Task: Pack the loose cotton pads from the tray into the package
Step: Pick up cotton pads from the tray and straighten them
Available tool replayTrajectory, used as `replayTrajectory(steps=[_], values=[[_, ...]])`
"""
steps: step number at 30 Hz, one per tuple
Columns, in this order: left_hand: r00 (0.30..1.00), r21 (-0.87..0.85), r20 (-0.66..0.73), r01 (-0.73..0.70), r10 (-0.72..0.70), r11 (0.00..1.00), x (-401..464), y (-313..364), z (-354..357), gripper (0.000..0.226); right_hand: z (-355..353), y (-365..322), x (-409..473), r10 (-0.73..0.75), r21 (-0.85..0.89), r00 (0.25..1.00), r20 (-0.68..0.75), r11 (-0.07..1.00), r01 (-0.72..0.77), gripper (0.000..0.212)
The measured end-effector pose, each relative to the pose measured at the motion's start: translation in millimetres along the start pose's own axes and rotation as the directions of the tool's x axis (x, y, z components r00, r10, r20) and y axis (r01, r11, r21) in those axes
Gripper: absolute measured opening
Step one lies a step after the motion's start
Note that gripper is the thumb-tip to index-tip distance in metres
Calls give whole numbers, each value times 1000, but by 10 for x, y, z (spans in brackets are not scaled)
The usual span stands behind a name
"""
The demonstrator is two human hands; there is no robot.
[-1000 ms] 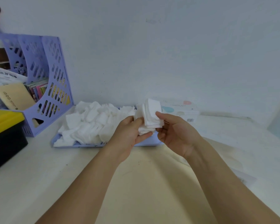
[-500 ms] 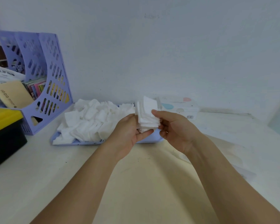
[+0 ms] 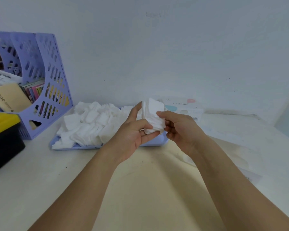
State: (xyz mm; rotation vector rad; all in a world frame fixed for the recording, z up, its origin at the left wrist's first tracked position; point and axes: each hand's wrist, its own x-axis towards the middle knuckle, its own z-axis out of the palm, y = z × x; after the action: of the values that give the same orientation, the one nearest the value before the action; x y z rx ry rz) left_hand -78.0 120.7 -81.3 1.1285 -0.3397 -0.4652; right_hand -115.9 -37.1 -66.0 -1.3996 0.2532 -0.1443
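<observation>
A stack of white square cotton pads [image 3: 153, 116] stands upright between both hands, above the right end of the lilac tray [image 3: 150, 142]. My left hand [image 3: 132, 134] holds the stack from the left and below, thumb and fingers around its lower edge. My right hand [image 3: 180, 129] pinches it from the right, thumb on the front pad. A heap of loose cotton pads [image 3: 90, 122] fills the left and middle of the tray. The white package [image 3: 185, 107], with pink and blue spots and a barcode, lies behind my right hand by the wall.
A lilac perforated file holder [image 3: 45, 84] with books and papers stands at the left. In front of it sits a black box with a yellow lid [image 3: 3, 130]. A clear plastic sheet [image 3: 237, 157] lies on the table at the right. The wall is close behind the tray.
The stack has stayed between both hands and turned slightly more upright. My left hand's fingers have shifted around its lower edge, and the view has drifted a little.
</observation>
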Motion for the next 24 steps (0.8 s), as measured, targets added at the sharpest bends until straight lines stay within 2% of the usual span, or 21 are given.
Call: replayTrajectory(steps=[5,10,12,13,15,17,18,20,24], values=[[998,110,48,-46,41,993,-12,16,-12,58,-10,-4,2,20,-16,1000,11,1000,-20,13],[998,172,47,-54,46,984,-21,11,-16,51,-14,-23,-21,12,-16,1000,21,1000,-12,17],[998,193,39,-59,52,979,-28,4,-6,49,-5,-3,-1,-107,-100,993,-41,990,102,30],[998,208,38,-59,52,976,-29,1,-3,47,-3,14,14,-227,-204,969,-92,957,205,36],[998,241,42,-54,45,969,-36,1,-2,45,-11,42,23,-526,-469,845,-95,773,428,34],[998,270,60,-50,35,962,-49,9,-4,44,-35,43,20,-654,-593,754,52,587,550,23],[997,287,70,-52,33,957,-57,14,-5,44,-51,38,15,-645,-593,755,119,564,575,19],[996,327,81,-54,29,944,-64,19,-11,43,-85,20,6,-559,-562,802,210,602,567,18],[997,367,77,-12,-17,930,-55,28,-33,47,-130,-8,10,-474,-583,826,307,593,556,32]])
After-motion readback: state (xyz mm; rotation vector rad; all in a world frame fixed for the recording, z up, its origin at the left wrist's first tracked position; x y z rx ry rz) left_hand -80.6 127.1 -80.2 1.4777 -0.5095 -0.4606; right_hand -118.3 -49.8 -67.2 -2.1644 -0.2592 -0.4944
